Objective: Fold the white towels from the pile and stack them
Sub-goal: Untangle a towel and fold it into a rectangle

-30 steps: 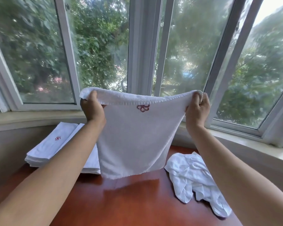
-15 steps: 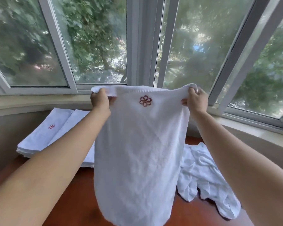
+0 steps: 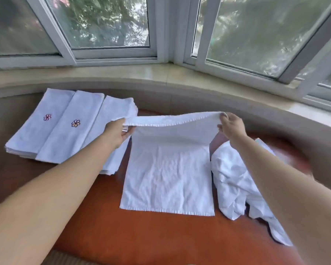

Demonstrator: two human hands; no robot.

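Note:
A white towel [image 3: 168, 175] lies mostly flat on the reddish-brown table [image 3: 141, 236], its near hem toward me. Its far edge is lifted off the table. My left hand [image 3: 116, 133] pinches the far left corner, where a small label shows. My right hand [image 3: 231, 126] pinches the far right corner. To the left lie folded white towels [image 3: 65, 129] in overlapping stacks, two showing a flower emblem. A crumpled pile of white towels [image 3: 235, 180] sits to the right, partly hidden by my right forearm.
A curved beige window sill [image 3: 161, 77] and low wall ring the table's far side. White-framed windows [image 3: 111, 52] stand behind it with trees outside. Bare table surface shows in front of the spread towel.
The towel hung in the air between my hands before. It has come down and now lies spread on the table, with only the far edge still held up. My view has tilted downward.

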